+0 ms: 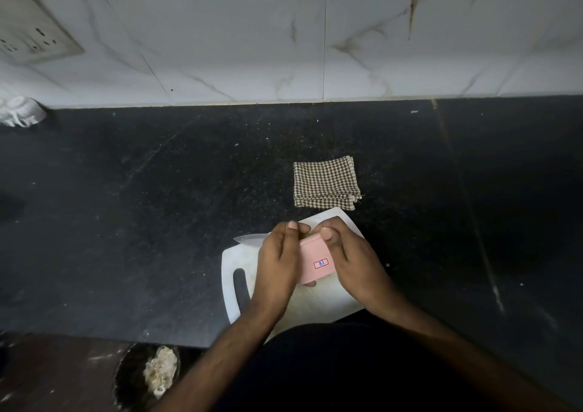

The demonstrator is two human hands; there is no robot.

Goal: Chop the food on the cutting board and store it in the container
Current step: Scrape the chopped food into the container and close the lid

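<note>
Black speckled counter (126, 206) below marble-tiled wall (220, 48). On the cutting board (315, 304), left hand (277, 263) and right hand (350, 260) clasp a pink container (315, 258); checked cloth (325, 181) just behind.

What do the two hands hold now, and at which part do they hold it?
Both hands, left and right, hold the pink container by its two long sides, above the cutting board.

a home kitchen: black stone counter (126, 222), marble-look wall tiles (220, 48), wall socket (34, 39), white cutting board (315, 310).
</note>
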